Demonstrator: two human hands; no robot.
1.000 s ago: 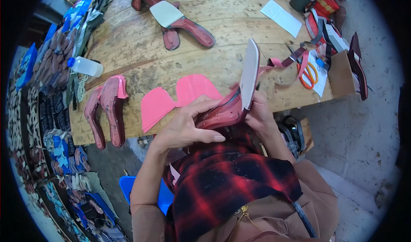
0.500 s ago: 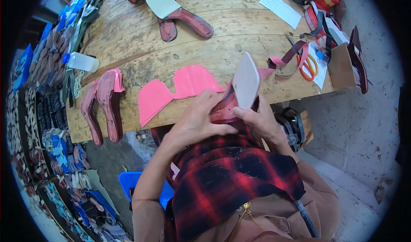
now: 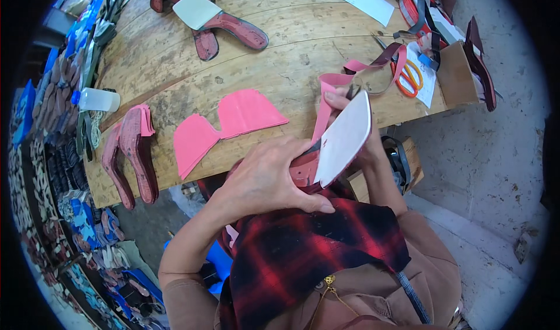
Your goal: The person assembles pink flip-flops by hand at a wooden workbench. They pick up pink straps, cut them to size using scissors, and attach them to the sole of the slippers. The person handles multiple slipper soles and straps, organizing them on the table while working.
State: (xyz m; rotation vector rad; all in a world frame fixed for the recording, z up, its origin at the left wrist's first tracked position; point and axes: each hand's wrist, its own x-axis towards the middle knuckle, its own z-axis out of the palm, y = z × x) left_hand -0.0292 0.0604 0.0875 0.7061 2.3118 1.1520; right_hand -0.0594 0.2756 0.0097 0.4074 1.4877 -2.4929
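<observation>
Pink strap [image 3: 324, 105] pinched by right hand [image 3: 350, 126]; left hand [image 3: 265, 181] grips shoe last [image 3: 332, 146] near 2 pink cutouts [image 3: 233, 120].

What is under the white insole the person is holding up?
Under the white insole a dark red shoe form shows, gripped by the left hand. A pink strap runs up beside it. The right hand is mostly covered.

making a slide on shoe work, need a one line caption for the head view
Both hands, left hand and right hand, hold a shoe sole with a pink strap over a wooden table.
</observation>
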